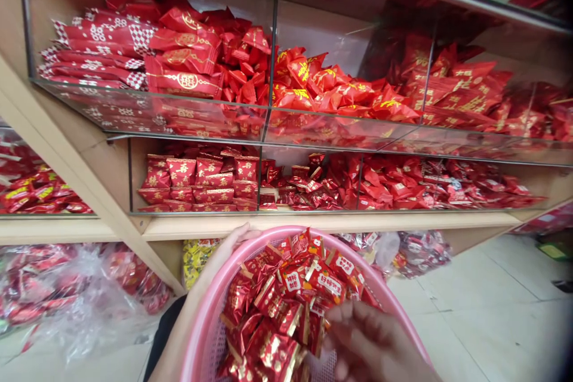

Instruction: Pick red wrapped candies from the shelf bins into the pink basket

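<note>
A pink plastic basket [200, 322] with mesh sides holds many small wrapped candies [277, 304] in red and gold packets. My left hand [235, 242] grips its far left rim, with the forearm running along the outside. Over the right part of the heap is my right hand [369, 337], its fingers bent down among the packets. Motion blurs those fingers, and I cannot make out whether a packet is between them.
Ahead stands a wooden shelf [313, 224] with glass-fronted compartments of red candy packets [197, 176]. Bagged candies [40, 286] lie on the floor at left, a yellow bag [197, 262] under the shelf. Pale floor tiles [487, 322] show at right.
</note>
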A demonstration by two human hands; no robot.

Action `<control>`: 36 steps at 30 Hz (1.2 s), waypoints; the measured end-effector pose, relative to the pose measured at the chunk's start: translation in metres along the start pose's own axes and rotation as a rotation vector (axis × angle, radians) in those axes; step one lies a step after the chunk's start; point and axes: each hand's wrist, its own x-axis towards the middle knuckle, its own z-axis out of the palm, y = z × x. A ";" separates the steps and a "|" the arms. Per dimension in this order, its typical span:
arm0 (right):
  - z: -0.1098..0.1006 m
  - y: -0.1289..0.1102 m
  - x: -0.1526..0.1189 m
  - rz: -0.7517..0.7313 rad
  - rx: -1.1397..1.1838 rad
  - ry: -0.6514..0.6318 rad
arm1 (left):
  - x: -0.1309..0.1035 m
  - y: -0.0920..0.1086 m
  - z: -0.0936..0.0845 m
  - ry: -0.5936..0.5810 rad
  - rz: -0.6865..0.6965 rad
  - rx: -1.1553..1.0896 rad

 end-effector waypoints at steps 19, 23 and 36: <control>0.003 -0.138 0.187 -0.895 -1.474 0.420 | -0.006 0.004 0.011 0.102 -0.005 -0.005; 0.008 -0.145 0.191 -0.947 -1.515 0.451 | -0.006 0.003 0.010 0.120 0.019 -0.003; 0.019 -0.088 0.091 -1.291 -0.878 0.382 | 0.008 -0.007 -0.007 -0.011 0.022 -0.045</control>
